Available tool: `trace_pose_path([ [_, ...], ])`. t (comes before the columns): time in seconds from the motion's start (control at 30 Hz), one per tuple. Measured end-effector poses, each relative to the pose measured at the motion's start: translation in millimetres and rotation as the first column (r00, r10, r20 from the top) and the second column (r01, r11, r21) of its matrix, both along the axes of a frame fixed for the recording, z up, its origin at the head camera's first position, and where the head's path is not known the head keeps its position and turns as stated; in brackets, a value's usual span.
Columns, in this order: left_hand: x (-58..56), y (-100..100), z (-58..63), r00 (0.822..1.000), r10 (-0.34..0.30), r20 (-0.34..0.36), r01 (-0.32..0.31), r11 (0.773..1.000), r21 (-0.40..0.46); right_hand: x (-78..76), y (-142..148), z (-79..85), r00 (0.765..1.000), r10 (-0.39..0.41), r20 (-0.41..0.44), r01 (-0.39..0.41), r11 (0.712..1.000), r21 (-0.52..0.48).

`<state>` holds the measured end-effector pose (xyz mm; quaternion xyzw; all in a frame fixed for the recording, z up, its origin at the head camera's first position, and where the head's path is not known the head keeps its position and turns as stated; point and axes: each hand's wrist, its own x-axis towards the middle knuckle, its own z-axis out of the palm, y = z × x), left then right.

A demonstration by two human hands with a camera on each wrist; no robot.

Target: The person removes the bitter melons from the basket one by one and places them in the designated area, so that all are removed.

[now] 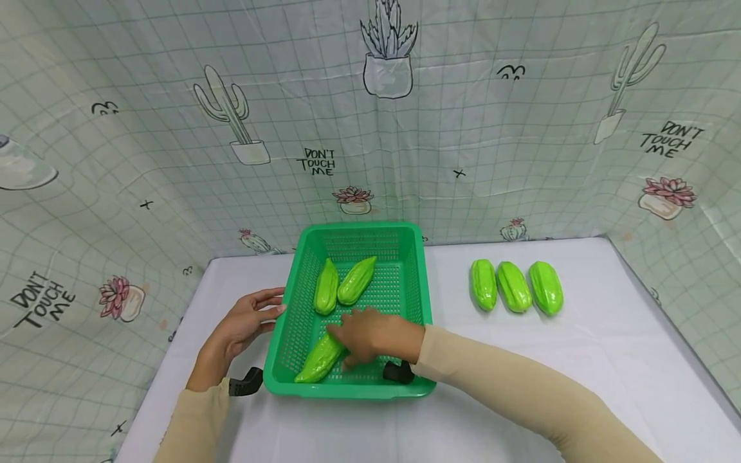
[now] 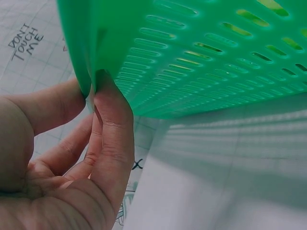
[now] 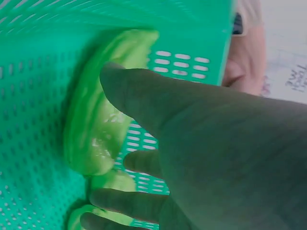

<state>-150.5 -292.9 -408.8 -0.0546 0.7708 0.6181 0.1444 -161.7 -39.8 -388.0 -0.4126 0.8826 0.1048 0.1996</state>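
A green perforated plastic basket (image 1: 361, 390) stands on the white-covered table. My left hand (image 1: 246, 321) is at its left side; in the left wrist view the thumb and index finger pinch the basket's rim (image 2: 76, 43). Inside, my right hand (image 1: 367, 334) is over the near part, fingers spread, beside a glossy ribbed green gourd (image 1: 318, 361). The right wrist view shows the thumb (image 3: 139, 91) lying across this gourd (image 3: 96, 139), the other fingers apart from it and partly over the gourds behind. Two more gourds (image 1: 327, 287) (image 1: 356, 281) lie toward the basket's back.
Three similar green gourds (image 1: 483, 285) (image 1: 514, 287) (image 1: 546, 288) lie in a row on the table (image 1: 486, 360), right of the basket. A printed cloth (image 1: 451, 128) with a grid and cactus drawings hangs behind and at both sides.
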Motion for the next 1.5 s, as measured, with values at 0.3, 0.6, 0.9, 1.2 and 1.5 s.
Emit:
trace_pose_path([
  [0.3,-2.8,-1.0,1.4,1.0,-0.007,-0.009,0.007,1.0,-0.005,6.2,2.7,11.6,0.999,0.041,0.024,-0.04,0.999,-0.015],
  [0.6,-3.0,-1.7,2.2,1.0,-0.008,-0.015,0.008,1.0,0.002,2.6,-4.2,9.0,0.993,0.026,0.117,-0.025,1.0,-0.008],
  [0.9,-2.8,0.4,2.1,1.0,-0.005,-0.01,0.005,1.0,-0.002,-1.7,-13.4,3.0,0.994,0.048,0.098,-0.045,0.998,-0.033],
  [1.2,-1.1,-0.3,0.7,1.0,-0.01,-0.008,0.01,1.0,0.012,0.7,-19.2,-2.5,0.997,0.043,0.06,-0.042,0.999,-0.026],
  [1.5,-0.4,-1.8,-1.3,1.0,-0.012,-0.008,0.012,1.0,0.01,2.2,-21.1,-7.1,0.999,0.04,0.011,-0.04,0.999,-0.009],
])
